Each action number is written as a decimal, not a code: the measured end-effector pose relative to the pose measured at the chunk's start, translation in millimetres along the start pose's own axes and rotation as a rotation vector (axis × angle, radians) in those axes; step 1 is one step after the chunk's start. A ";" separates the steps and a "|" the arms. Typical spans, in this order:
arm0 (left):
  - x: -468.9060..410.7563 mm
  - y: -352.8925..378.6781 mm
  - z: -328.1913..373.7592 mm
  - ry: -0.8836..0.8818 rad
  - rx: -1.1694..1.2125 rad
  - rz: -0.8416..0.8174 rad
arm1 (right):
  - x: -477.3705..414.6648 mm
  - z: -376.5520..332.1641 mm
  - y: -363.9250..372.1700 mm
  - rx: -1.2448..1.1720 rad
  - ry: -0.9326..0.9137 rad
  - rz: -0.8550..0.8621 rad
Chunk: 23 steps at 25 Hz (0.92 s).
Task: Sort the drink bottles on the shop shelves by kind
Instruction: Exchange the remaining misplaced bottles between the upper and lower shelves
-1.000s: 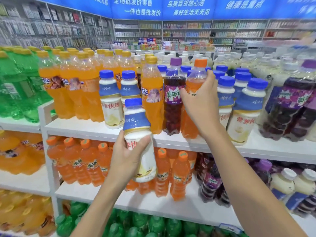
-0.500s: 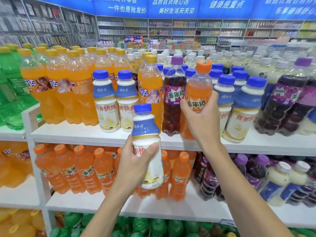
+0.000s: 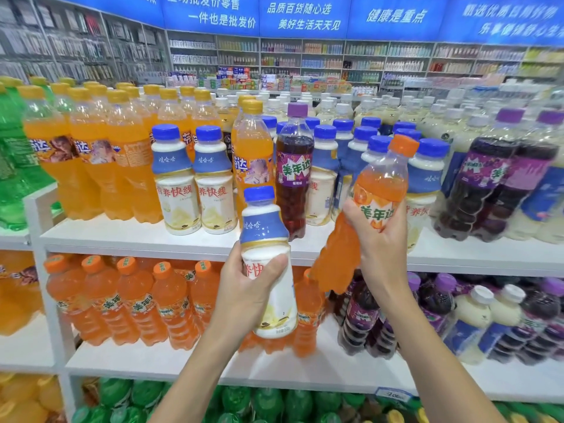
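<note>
The right hand [image 3: 381, 242] has pulled the orange soda bottle [image 3: 363, 215] off the upper shelf [image 3: 122, 236]; half a second ago it stood upright in the row beside the purple-capped grape soda bottle [image 3: 294, 172], and now it hangs in the air right of centre, in front of the shelf edge. Its long axis is tilted, orange cap toward the upper right, base toward the lower left. The fingers are wrapped shut around its label.

The left hand [image 3: 244, 288], at lower centre, is closed around the middle of a white milk drink bottle [image 3: 270, 264], as before. That bottle stands nearly upright, blue cap up, in front of the middle shelf [image 3: 183, 364].

Behind the hands, two more blue-capped milk drink bottles [image 3: 195, 184] stand at the upper shelf front, with tall yellow-capped orange bottles [image 3: 91, 154] at the frame's left. On the middle shelf stand small orange-capped bottles [image 3: 128, 300] at left and purple grape bottles [image 3: 366, 319] at right.
</note>
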<state>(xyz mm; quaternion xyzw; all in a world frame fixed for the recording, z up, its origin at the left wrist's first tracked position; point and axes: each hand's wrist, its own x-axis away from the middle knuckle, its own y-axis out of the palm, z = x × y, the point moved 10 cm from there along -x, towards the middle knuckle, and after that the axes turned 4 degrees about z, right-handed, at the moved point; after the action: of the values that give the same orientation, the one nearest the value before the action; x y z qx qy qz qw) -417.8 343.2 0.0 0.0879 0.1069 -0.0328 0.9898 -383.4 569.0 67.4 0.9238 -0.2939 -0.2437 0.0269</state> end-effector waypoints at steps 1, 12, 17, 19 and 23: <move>1.3 3.0 -0.5 -0.003 0.000 -0.001 | 5.5 2.0 -4.3 -0.018 0.019 -0.017; -14.0 56.7 29.3 0.235 -0.106 0.042 | 60.4 60.8 -55.4 0.019 0.252 -0.042; -40.7 92.7 36.9 0.327 -0.193 0.111 | 68.5 64.1 -67.9 0.041 0.258 -0.053; -49.4 100.3 29.7 0.314 -0.190 0.121 | 70.6 65.7 -68.2 0.037 0.272 -0.090; -59.2 106.4 20.4 0.300 -0.195 0.171 | 73.9 74.4 -68.6 0.009 0.319 -0.120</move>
<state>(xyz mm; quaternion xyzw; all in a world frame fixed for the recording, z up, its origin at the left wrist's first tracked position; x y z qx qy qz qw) -462.4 446.8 50.3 0.0041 0.2482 0.0752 0.9658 -329.4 591.5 -43.4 0.9668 -0.2315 -0.0939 0.0547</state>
